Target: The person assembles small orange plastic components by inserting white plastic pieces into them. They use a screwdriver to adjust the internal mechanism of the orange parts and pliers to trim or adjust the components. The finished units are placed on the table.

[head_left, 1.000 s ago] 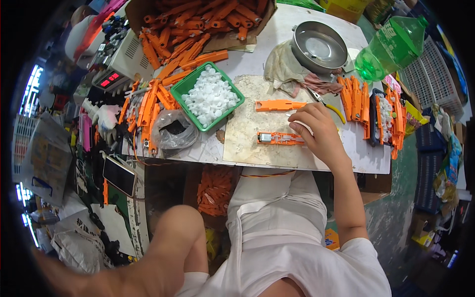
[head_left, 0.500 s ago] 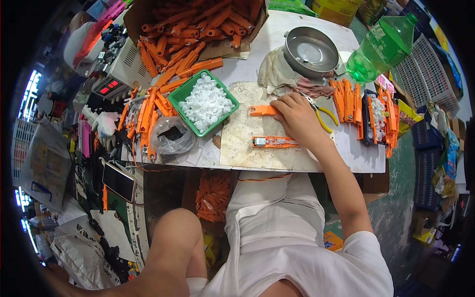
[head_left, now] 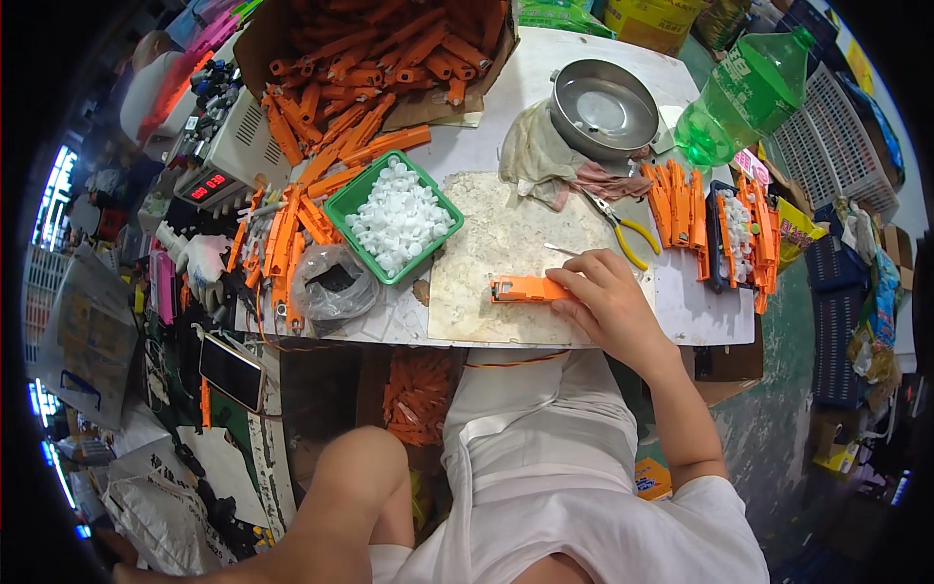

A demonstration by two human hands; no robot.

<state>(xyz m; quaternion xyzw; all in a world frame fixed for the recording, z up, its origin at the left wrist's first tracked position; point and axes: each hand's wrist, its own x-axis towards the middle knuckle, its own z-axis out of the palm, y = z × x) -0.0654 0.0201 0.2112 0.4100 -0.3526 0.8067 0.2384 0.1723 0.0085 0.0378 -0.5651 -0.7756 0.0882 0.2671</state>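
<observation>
My right hand [head_left: 615, 304] is closed with thumb and fingers on the right end of a long orange plastic housing [head_left: 525, 289], which lies on the worn, pale work board [head_left: 477, 234]. The two orange halves seen apart earlier now appear stacked together under my fingers. A slim pale strip [head_left: 559, 250] pokes out just beyond my fingertips; its kind is unclear. Yellow-handled pliers [head_left: 628, 241] lie beyond the hand, by a crumpled rag [head_left: 535, 156]. My bent left arm [head_left: 360, 467] reaches to the dark lower-left rim, where the hand's fingers cannot be made out.
Left of the board stand a green tray [head_left: 336, 209] of white plastic pieces and a clear bag [head_left: 336, 292]. A cardboard box [head_left: 255, 58] of orange parts spills behind them. A metal bowl [head_left: 608, 107], green bottle [head_left: 744, 97] and orange housings [head_left: 676, 204] stand right.
My right hand has come nearer with the orange piece and set it over the lower piece on the board. The view has shifted slightly.
</observation>
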